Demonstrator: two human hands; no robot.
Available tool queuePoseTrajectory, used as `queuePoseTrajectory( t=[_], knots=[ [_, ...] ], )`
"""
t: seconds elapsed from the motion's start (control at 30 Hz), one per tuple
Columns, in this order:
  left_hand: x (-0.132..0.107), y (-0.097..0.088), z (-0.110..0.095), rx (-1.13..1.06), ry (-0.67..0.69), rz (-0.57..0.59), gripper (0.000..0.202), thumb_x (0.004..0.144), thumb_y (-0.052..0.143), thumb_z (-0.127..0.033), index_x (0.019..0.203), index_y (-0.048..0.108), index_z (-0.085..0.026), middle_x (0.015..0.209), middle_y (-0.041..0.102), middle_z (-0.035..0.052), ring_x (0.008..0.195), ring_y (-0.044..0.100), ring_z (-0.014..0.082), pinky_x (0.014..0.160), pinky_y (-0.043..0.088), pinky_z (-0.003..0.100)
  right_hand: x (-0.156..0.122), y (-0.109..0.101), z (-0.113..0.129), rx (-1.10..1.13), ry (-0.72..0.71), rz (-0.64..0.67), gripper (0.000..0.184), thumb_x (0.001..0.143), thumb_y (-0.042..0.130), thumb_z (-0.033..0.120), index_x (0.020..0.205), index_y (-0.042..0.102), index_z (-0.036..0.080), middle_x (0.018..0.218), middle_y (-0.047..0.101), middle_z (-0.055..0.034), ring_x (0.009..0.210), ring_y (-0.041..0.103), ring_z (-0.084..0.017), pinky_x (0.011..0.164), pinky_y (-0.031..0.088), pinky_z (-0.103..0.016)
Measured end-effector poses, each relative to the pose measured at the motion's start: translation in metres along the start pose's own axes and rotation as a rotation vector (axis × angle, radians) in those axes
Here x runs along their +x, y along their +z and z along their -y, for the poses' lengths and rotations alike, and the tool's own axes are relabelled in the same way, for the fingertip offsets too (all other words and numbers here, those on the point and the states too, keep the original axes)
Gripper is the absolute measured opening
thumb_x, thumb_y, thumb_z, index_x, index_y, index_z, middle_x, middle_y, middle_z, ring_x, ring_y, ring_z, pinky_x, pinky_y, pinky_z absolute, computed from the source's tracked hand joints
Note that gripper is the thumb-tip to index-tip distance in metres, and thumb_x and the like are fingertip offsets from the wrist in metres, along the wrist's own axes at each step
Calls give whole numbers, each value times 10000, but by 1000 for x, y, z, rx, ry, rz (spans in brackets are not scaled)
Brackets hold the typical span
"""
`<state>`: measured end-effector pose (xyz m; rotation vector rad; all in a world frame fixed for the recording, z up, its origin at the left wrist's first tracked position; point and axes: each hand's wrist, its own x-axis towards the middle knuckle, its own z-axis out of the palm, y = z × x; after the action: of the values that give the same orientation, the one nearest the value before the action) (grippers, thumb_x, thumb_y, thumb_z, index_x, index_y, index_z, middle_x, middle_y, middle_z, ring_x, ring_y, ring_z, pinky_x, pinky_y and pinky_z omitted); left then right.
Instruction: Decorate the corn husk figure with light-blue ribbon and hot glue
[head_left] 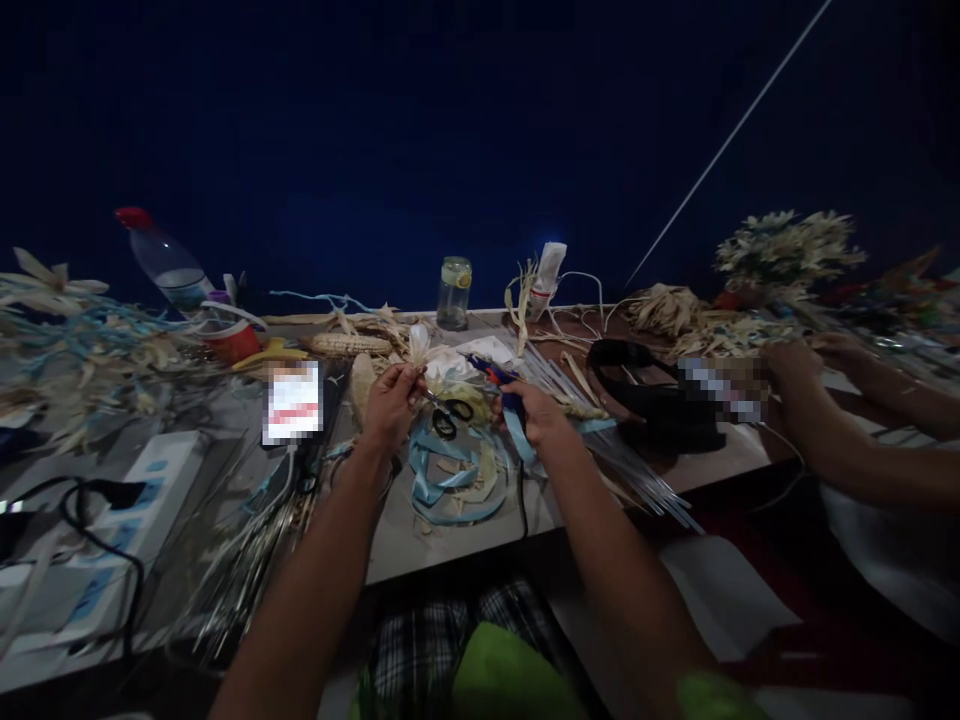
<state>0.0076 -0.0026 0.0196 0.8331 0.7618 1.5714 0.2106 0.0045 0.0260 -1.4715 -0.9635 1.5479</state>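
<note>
My left hand point(391, 400) is closed, its fingertips pinching a small pale flower-like piece of husk point(419, 345) held upright. In my right hand point(541, 412) is a blue glue gun point(491, 371) with red on it, its nozzle directed left toward the pale piece. A black cord point(523, 500) hangs below that hand. Between my hands lies a pair of scissors point(448, 414) with black handles. Light blue ribbon point(442, 480) curls on the table below them, among pale husk strips. The tip of the glue gun is too dim to make out.
A power strip point(142, 530), a phone point(292, 403) and a bundle of wires point(240, 570) are at left. A glass jar point(454, 292) and corn cob point(349, 345) stand behind. At right are a black strap-like object point(645, 400), clear sticks point(645, 470) and another person's hands point(802, 400).
</note>
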Motion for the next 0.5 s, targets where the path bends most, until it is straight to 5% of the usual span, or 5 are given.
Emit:
queuePoseTrajectory(
  t=[0.17, 0.3, 0.5],
  knots=[
    [0, 0, -2, -13, -13, -49, 269, 643, 714, -347, 678, 543, -143, 583, 540, -32, 428, 382, 1, 396, 285, 118, -6, -11, 9, 430, -83, 355, 211, 693, 452, 284, 808, 577, 159, 684, 569, -58, 635, 530, -146, 624, 474, -284],
    [-2, 2, -7, 22, -70, -97, 301, 620, 721, -372, 706, 536, -150, 571, 528, -50, 398, 354, -2, 369, 262, 116, 4, -11, 19, 564, -172, 426, 283, 711, 490, 422, 826, 556, 172, 697, 579, -58, 624, 529, -158, 582, 479, -311],
    [-2, 0, -7, 14, -101, -119, 302, 626, 718, -360, 711, 512, -156, 589, 537, -59, 389, 353, -12, 416, 343, 120, 19, 4, 22, 548, -186, 403, 193, 621, 640, 221, 781, 547, 167, 553, 511, 35, 470, 434, -81, 494, 421, -228]
  ],
)
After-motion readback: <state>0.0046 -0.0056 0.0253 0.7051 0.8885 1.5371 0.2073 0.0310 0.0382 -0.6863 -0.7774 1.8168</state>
